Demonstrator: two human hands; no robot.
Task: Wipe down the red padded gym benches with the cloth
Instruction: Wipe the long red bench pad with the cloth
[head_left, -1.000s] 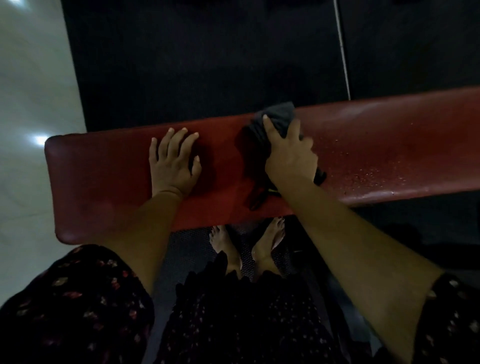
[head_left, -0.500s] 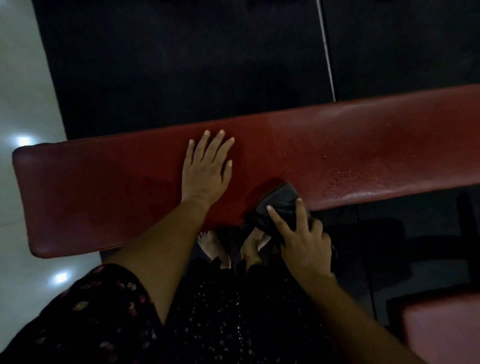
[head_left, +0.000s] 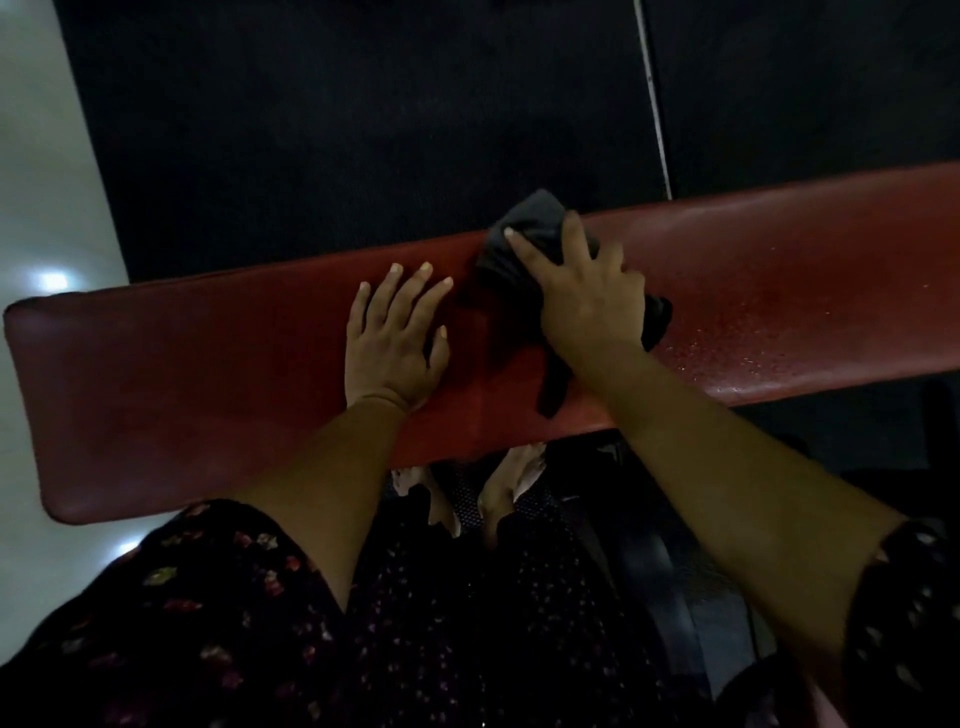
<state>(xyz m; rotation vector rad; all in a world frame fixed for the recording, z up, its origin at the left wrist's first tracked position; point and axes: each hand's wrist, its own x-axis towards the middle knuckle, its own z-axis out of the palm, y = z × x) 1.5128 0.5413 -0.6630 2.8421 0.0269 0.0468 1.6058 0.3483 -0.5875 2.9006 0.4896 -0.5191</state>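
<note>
A long red padded bench (head_left: 208, 374) runs across the view from lower left to upper right. My left hand (head_left: 392, 338) lies flat on its middle with fingers spread. Just to its right, my right hand (head_left: 582, 296) presses a dark grey cloth (head_left: 530, 223) against the pad at the bench's far edge, fingers spread over the bunched fabric. Part of the cloth trails out under my wrist toward the near edge. Small water droplets glisten on the pad to the right of the cloth.
Black rubber floor mats (head_left: 363, 130) lie beyond the bench, with a pale seam line (head_left: 654, 104) between them. Shiny white floor tiles (head_left: 47, 182) border the left side. My bare feet (head_left: 498, 483) stand under the bench's near edge.
My right hand has swept the cloth from the near edge of the bench up to its far edge. The left hand stays flat on the pad.
</note>
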